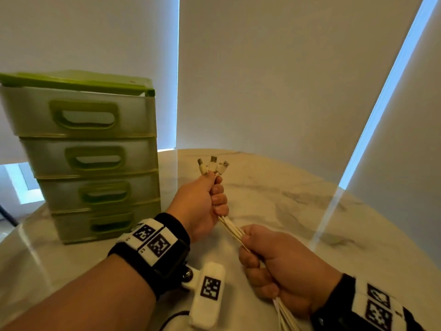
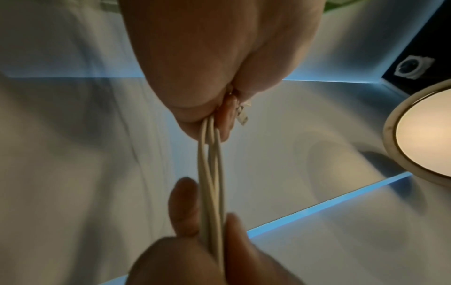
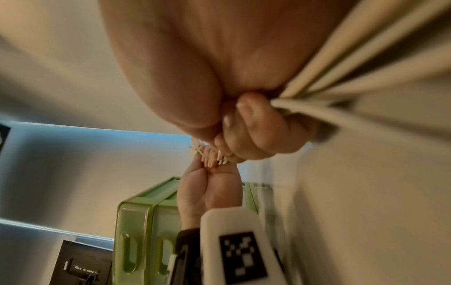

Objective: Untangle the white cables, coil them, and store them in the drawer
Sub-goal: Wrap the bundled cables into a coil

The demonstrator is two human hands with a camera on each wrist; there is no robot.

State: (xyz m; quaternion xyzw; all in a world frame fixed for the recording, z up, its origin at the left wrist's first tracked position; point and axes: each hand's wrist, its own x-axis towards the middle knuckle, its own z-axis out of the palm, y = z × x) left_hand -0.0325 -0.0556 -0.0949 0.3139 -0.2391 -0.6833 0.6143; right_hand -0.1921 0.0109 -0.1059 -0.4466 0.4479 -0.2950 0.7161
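Note:
My left hand (image 1: 210, 199) grips a bundle of white cables (image 1: 232, 229) just below their USB plugs (image 1: 213, 163), which stick up above the fist. The strands run taut down to my right hand (image 1: 267, 261), which is fisted round them lower down; the loose ends hang out below it (image 1: 285, 316). The left wrist view shows the cables (image 2: 211, 173) stretched between both fists. In the right wrist view the cables (image 3: 341, 77) fan out past my curled fingers (image 3: 256, 123). The green drawer unit (image 1: 90, 154) stands at the left with all its drawers shut.
A round marble table (image 1: 298, 199) lies under both hands, its edge curving behind them. Pale roller blinds (image 1: 274, 68) hang close behind the table. A black device (image 3: 80, 264) sits low beside the drawer unit.

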